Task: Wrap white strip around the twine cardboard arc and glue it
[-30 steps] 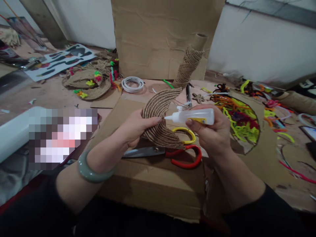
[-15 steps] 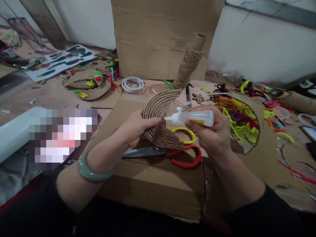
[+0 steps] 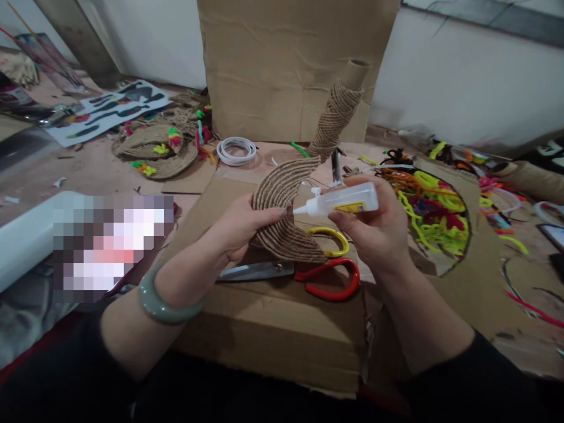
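A crescent of coiled jute twine (image 3: 277, 182) is gripped by my left hand (image 3: 242, 229), the thumb lying across its face near the inner curve. My right hand (image 3: 381, 226) holds a clear glue bottle (image 3: 348, 200) with a white nozzle and a yellow label. Its nozzle tip points left, at the crescent's inner edge beside my left thumb; whether it touches is hard to see. Under the crescent lie scissors (image 3: 332, 282) with one red and one yellow handle loop. Behind it leans a cardboard tube wound with jute twine (image 3: 337, 114).
A cardboard sheet (image 3: 286, 64) stands upright at the back. White cord coil (image 3: 237, 151) and jute pieces with coloured bits (image 3: 154, 150) lie back left. Bright pipe cleaners (image 3: 436, 205) are heaped at right. A pixelated patch (image 3: 110, 247) covers something at left.
The glue bottle has tilted, its rear end rising slightly and its label turning more into view. My right hand has shifted a little up and left. The crescent has barely moved.
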Demonstrator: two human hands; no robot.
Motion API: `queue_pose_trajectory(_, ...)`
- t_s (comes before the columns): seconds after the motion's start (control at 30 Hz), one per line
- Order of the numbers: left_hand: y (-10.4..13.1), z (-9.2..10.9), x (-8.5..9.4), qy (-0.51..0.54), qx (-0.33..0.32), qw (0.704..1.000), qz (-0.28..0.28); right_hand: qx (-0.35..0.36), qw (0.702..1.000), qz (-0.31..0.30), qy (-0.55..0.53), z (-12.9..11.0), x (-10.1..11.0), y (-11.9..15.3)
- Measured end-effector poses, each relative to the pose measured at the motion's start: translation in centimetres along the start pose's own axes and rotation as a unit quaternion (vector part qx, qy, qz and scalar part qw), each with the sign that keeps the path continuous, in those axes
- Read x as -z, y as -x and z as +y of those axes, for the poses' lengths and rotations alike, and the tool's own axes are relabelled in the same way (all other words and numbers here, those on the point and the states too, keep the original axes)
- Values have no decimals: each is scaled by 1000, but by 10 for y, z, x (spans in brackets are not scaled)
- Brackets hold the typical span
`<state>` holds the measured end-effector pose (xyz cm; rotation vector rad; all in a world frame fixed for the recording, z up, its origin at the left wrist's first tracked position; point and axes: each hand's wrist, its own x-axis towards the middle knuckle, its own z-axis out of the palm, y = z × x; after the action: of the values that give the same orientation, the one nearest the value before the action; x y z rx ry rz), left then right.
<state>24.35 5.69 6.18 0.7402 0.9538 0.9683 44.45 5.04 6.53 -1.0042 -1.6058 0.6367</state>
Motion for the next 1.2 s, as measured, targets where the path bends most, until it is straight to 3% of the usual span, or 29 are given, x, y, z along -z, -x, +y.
queue_pose_trajectory(0.67, -1, -1, 1, 2, -1, 1000, 10, -25, 998, -26, -54, -3, -4, -1)
queue_pose_trajectory(0.9, -1, 0, -1, 3, 3, 1000, 8, -31, 999, 9, 12, 1, -2, -2)
queue_pose_trajectory(1.2, -1, -1, 0, -2, 2, 1000, 4, -46, 998, 9, 31, -5, 1, 0)
